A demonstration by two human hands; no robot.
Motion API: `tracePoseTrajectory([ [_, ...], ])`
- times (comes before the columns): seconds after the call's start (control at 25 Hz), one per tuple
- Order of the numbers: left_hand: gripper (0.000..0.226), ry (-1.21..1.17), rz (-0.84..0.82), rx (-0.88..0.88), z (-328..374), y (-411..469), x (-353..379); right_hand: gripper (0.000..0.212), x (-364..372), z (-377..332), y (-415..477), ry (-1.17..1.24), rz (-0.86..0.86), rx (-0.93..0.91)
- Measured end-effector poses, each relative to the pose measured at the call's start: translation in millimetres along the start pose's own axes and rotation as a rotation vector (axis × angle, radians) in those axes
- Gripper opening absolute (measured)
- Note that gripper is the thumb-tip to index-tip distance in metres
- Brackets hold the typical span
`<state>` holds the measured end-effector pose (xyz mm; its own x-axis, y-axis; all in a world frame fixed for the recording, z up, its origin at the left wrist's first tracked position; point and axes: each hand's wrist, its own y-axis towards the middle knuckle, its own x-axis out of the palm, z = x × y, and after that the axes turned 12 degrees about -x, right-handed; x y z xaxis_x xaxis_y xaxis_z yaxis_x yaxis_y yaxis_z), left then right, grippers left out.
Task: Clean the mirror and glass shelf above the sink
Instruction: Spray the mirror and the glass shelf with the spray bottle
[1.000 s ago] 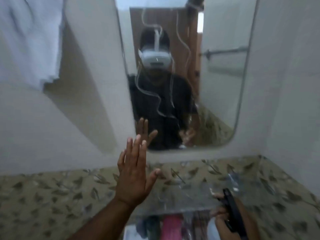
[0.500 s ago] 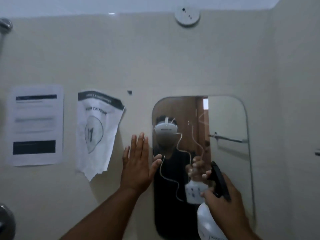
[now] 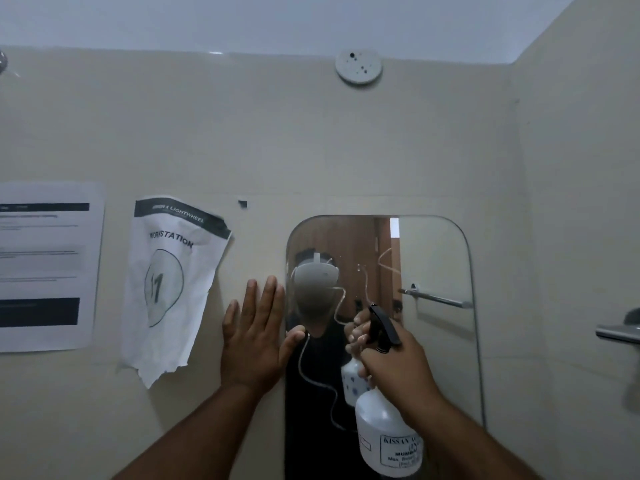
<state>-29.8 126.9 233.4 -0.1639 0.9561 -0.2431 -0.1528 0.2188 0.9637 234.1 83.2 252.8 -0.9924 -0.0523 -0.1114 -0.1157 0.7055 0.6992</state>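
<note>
Head view, looking up at a beige tiled wall (image 3: 346, 143) under a pale ceiling. Mirror (image 3: 436, 258), rounded corners, fixed to the wall right of centre; a hazy patch of mist sits on its upper left glass, over the reflection of the person's headset. Left hand (image 3: 254, 341) open and flat, fingers together and pointing up, palm against the wall just beside the mirror's left edge, thumb tip reaching onto the glass. Right hand (image 3: 398, 358) closed around the neck of a white spray bottle (image 3: 384, 431), black trigger head (image 3: 382, 323) aimed at the mirror, near the glass; whether the nozzle touches it cannot be told. Bottle label partly readable, printed text cut off by the arm. Mirror also reflects the bottle, a wooden door and a metal rail. Two paper notices on the wall left of the hand: a crumpled one (image 3: 173, 282) reading "WORKSTATION" with the number 11, and a flatter sheet (image 3: 45, 268) at the frame edge. Round white fitting (image 3: 358, 66) high on the wall. Grey bracket (image 3: 620, 329) on the right-hand wall. Glass shelf not in view.
</note>
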Motion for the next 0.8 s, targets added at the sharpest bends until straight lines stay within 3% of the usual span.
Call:
tracePoseTrajectory([
  [0.24,0.068,-0.048,0.050,-0.011,-4,-2,8,0.025,9,-15,10,-0.103,0.002,0.006],
  [0.44,0.062,-0.078,0.088,-0.037,-3,-3,9,0.025,20,16,-49,-0.162,-0.030,0.097],
  [0.56,0.061,-0.089,0.092,-0.040,-4,-2,9,0.014,25,36,-73,-0.284,-0.164,0.139],
  [0.8,0.061,-0.126,0.102,-0.042,-3,-2,7,0.023,38,6,-68,-0.158,-0.120,-0.040],
])
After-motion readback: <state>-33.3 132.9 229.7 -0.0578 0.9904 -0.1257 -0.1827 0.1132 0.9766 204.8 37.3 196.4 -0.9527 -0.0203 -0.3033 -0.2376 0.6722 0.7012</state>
